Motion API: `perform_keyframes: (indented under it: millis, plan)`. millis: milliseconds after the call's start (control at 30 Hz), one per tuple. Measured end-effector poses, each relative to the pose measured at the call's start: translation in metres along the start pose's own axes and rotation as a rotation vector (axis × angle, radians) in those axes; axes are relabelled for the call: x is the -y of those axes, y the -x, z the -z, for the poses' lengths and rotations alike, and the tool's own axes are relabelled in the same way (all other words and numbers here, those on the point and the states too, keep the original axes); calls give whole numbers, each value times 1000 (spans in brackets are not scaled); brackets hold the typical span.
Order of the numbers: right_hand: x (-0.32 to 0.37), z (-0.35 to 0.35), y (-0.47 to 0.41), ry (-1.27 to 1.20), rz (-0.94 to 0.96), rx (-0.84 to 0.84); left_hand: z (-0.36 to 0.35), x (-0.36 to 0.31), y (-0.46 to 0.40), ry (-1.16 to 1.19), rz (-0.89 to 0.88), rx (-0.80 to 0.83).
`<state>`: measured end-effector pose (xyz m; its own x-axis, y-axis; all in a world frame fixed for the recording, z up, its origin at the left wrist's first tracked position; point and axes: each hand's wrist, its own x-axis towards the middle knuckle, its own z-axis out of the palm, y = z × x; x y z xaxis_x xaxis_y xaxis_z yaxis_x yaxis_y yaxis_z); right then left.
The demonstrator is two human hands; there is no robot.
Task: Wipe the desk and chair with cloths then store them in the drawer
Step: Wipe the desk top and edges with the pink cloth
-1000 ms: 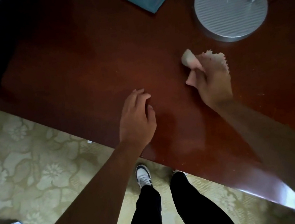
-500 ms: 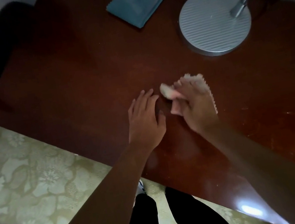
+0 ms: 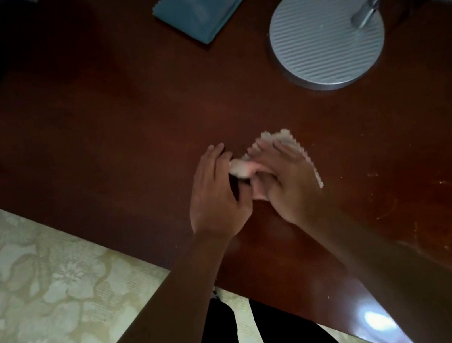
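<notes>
A pale pink cloth (image 3: 296,144) with a zigzag edge lies on the dark red-brown desk (image 3: 98,132), mostly under my right hand (image 3: 286,179), which presses on it and grips its bunched end. My left hand (image 3: 215,194) sits right beside it, fingers touching that bunched end of the cloth. A folded blue cloth (image 3: 199,2) rests at the far side of the desk, untouched. The chair and the drawer are not in view.
A round ribbed silver lamp base (image 3: 327,34) with its metal arm stands at the back right of the desk. The desk's near edge runs diagonally over a patterned beige carpet (image 3: 45,276). My legs stand below the edge.
My right hand has dragged the pink cloth toward me and to the left. My left hand has closed in until it touches the cloth's bunched end.
</notes>
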<state>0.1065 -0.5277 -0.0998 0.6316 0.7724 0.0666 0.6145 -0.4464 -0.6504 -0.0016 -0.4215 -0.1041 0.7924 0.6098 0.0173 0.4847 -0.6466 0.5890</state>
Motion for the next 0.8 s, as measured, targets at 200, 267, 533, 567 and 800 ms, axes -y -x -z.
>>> perform_keyframes:
  millis: [200,267,533,567,800]
  plan:
    - [-13,11,10,59,28,-5,2,-2,0,-36,5,14]
    - [-14,14,-8,9,-36,-26,1,-1,0,-50,4,13]
    - [-15,16,-51,-30,-148,-194,-2,-1,-2,-73,22,16]
    - [-15,15,-54,-5,-123,-175,-1,0,-1,-73,22,17]
    - [-20,8,-6,57,56,-126,-1,-1,0,-84,34,36]
